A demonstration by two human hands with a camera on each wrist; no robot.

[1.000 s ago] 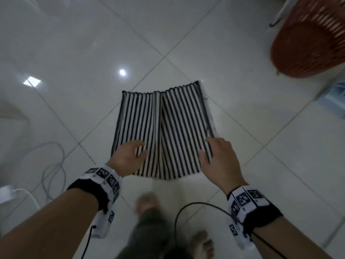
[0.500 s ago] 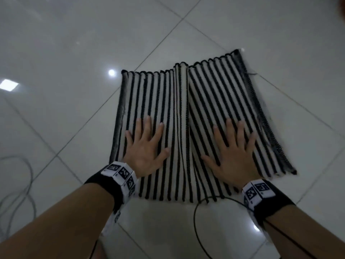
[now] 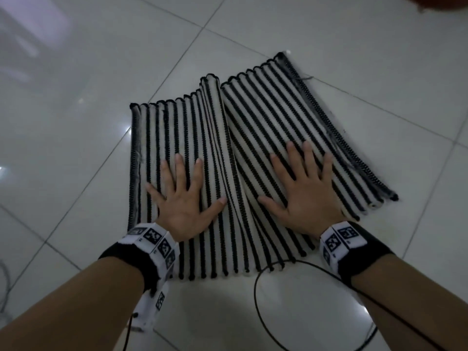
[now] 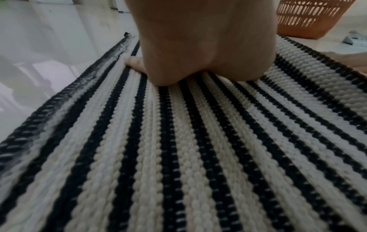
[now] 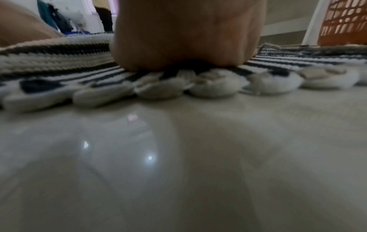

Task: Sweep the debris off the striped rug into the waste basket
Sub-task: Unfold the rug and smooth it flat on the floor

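A black-and-white striped rug [image 3: 253, 117] lies on the tiled floor with a raised fold down its middle. My left hand [image 3: 184, 196] presses flat on its left half, fingers spread and straight. On the right half my right hand [image 3: 304, 191] lies flat the same way. In the left wrist view the heel of the left hand [image 4: 206, 47] sits on the rug [image 4: 178, 149]. The right wrist view shows the right hand [image 5: 188, 36] at the rug's near fringe [image 5: 208, 87]. An orange waste basket [image 4: 309, 17] stands beyond the rug, at the top right corner [image 3: 443, 3] of the head view. I see no debris on the rug.
Glossy white floor tiles [image 3: 354, 34] surround the rug. A black cable [image 3: 255, 295] loops on the floor near my right wrist. A grey cord [image 3: 3, 287] lies at the far left edge. A small pale object [image 4: 355, 39] lies on the floor by the basket.
A second ago my hands held the rug's near edge; they then moved onto the rug and now press it flat, fingers spread. The view has closed in on the rug.
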